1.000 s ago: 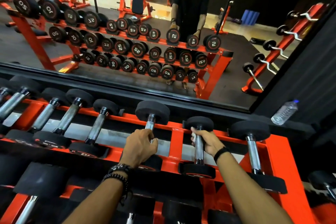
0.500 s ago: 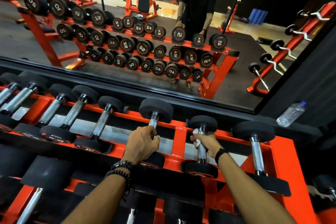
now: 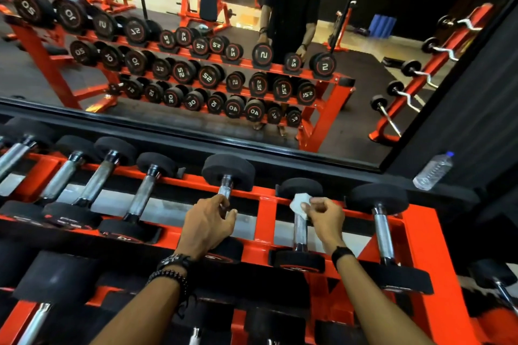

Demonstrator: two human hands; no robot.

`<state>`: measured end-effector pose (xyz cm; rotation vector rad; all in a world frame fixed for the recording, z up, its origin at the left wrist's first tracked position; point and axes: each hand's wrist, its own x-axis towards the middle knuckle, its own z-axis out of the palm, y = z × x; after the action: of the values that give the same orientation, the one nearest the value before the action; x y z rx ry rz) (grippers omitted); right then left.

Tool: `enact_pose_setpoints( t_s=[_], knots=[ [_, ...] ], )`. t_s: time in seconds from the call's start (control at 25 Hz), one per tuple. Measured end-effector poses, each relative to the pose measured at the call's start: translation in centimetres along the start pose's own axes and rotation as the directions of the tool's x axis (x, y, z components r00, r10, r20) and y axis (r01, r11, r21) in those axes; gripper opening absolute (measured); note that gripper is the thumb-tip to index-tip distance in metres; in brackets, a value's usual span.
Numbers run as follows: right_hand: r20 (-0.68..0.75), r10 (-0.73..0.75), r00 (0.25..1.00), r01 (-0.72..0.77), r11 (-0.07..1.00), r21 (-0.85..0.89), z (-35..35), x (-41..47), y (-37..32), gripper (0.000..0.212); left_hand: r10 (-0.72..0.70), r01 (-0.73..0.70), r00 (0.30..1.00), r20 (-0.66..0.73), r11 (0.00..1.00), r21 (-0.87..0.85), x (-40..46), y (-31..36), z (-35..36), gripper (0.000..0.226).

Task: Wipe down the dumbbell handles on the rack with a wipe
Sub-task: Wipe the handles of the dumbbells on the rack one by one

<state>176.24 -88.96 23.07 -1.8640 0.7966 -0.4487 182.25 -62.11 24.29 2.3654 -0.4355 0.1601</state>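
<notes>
While my right hand (image 3: 325,216) pinches the wipe (image 3: 300,203) against the far end of a handle (image 3: 300,232), just under the far weight head, the bare chrome lies toward me from the fingers. Its long axis runs away from me, so I judge the coming stroke is a pull down the bar to the near head. My left hand (image 3: 206,228) curls round the next handle (image 3: 225,189) to the left, steadying. The rack (image 3: 265,218) upright stands between them; the right-side dumbbell (image 3: 382,235) sits near, leaving narrow room for knuckles.
</notes>
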Motion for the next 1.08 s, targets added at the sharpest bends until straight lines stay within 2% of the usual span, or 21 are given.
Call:
enact_pose_setpoints(
  t_s=[0.08,0.16,0.2,0.28,0.36,0.44,0.56,0.68,0.76,0.92,0.96,1.0,1.04,1.08],
  knots=[
    [-0.033,-0.108,0.994,0.105,0.99,-0.093,0.0,-1.8,1.0,0.024,0.004,-0.004,1.0,0.0,1.0,-0.008,0.1,-0.1,0.1,0.022],
    [-0.064,-0.143,0.988,0.138,0.987,-0.082,0.9,-2.8,0.2,0.016,0.01,-0.01,1.0,0.004,1.0,-0.015,0.2,-0.2,0.3,0.02],
    [-0.048,-0.095,0.994,0.092,0.994,-0.062,1.6,-2.7,-0.3,0.012,0.013,-0.013,1.0,0.007,1.0,-0.015,0.2,-0.3,0.4,0.02],
    [0.011,0.123,0.992,-0.124,0.991,0.049,2.3,-1.1,-1.6,0.016,0.015,-0.015,1.0,0.012,1.0,-0.016,0.2,-0.5,0.5,0.02],
    [0.188,0.266,0.945,-0.302,0.931,0.204,1.9,0.3,-2.4,0.012,0.022,-0.021,1.0,0.019,1.0,-0.013,0.3,-0.6,0.6,0.021],
    [0.295,0.261,0.919,-0.327,0.924,0.2,1.2,0.4,-2.4,0.018,0.032,-0.032,0.999,0.025,0.999,-0.012,0.4,-0.7,0.7,0.022],
    [0.242,0.208,0.948,-0.244,0.961,0.127,1.8,0.0,-2.7,0.015,0.02,-0.021,1.0,0.024,1.0,0.013,0.5,-0.7,0.8,0.022],
    [0.352,0.333,0.875,-0.425,0.876,0.228,2.1,1.7,-2.3,0.034,0.022,-0.023,0.999,0.028,0.999,0.033,0.4,-0.5,0.8,0.022],
    [0.414,0.4,0.818,-0.518,0.825,0.226,2.8,2.4,-2.2,0.036,0.025,-0.026,0.999,0.035,0.999,0.032,0.5,-0.6,0.8,0.022],
    [0.232,0.426,0.874,-0.469,0.864,0.18,5.3,2.2,-1.5,0.028,0.026,-0.027,0.999,0.037,0.999,0.02,0.4,-0.7,0.5,0.022],
    [0.136,0.396,0.908,-0.411,0.905,0.11,5.2,1.9,-1.6,0.029,0.029,-0.03,0.999,0.034,0.999,0.018,0.5,-0.9,0.5,0.022],
    [0.035,0.319,0.947,-0.316,0.946,-0.07,4.7,1.8,-1.5,0.031,0.029,-0.029,0.999,0.034,0.999,0.016,0.4,-0.9,0.6,0.022],
    [-0.058,0.191,0.98,-0.199,0.928,-0.315,4.0,1.6,-1.4,0.035,0.024,-0.025,0.999,0.032,1.0,0.018,0.4,-0.7,0.5,0.023],
    [-0.12,0.049,0.992,-0.105,0.847,-0.521,3.4,1.3,-1.4,0.041,0.017,-0.018,0.999,0.028,1.0,0.024,0.3,-0.6,0.5,0.023]
  ],
)
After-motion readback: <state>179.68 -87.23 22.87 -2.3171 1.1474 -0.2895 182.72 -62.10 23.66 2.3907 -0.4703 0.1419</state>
